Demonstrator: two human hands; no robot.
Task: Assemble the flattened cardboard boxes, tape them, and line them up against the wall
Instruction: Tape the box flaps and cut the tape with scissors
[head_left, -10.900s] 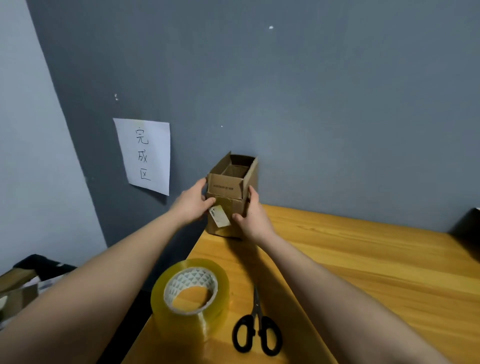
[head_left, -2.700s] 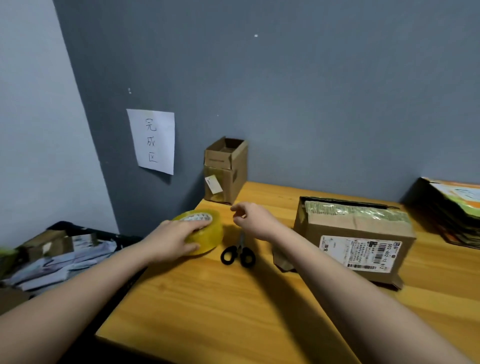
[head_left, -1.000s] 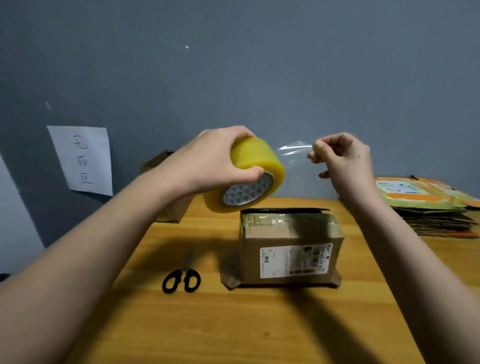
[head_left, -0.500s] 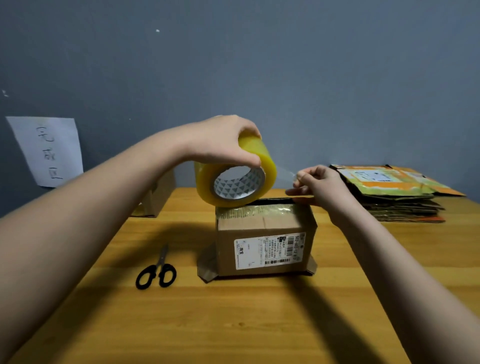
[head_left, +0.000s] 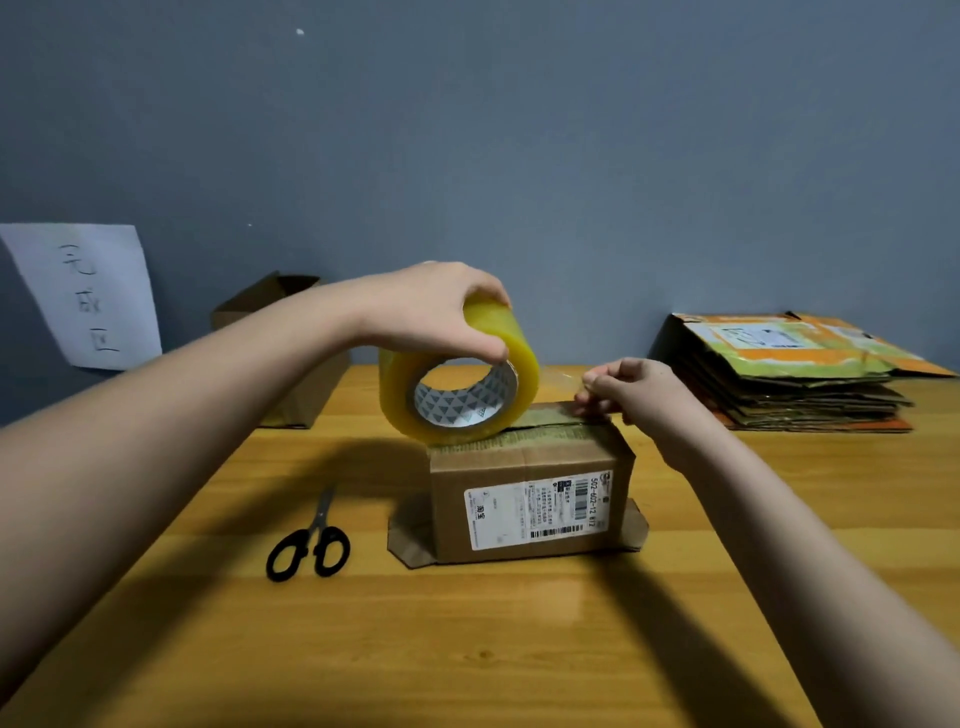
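In the head view, the left hand (head_left: 431, 312) is gripping the tape roll (head_left: 460, 384) from above, fingers curled over its rim, and is now lowering it until it is nearly sitting on the top of the cardboard box (head_left: 524, 493) in the middle of the bench (head_left: 467, 649); a second ago the roll was being held high above it. The right hand (head_left: 631, 389) is pinching the free end of the clear tape and bringing it down to the box's top right edge, by the seam. That suggests the taping step is just starting. The scissors (head_left: 311, 540) are lying untouched left of the box, a finished box (head_left: 280, 332) is standing at the wall by the far left edge, and flattened boxes (head_left: 789, 374) are waiting near the far right corner.
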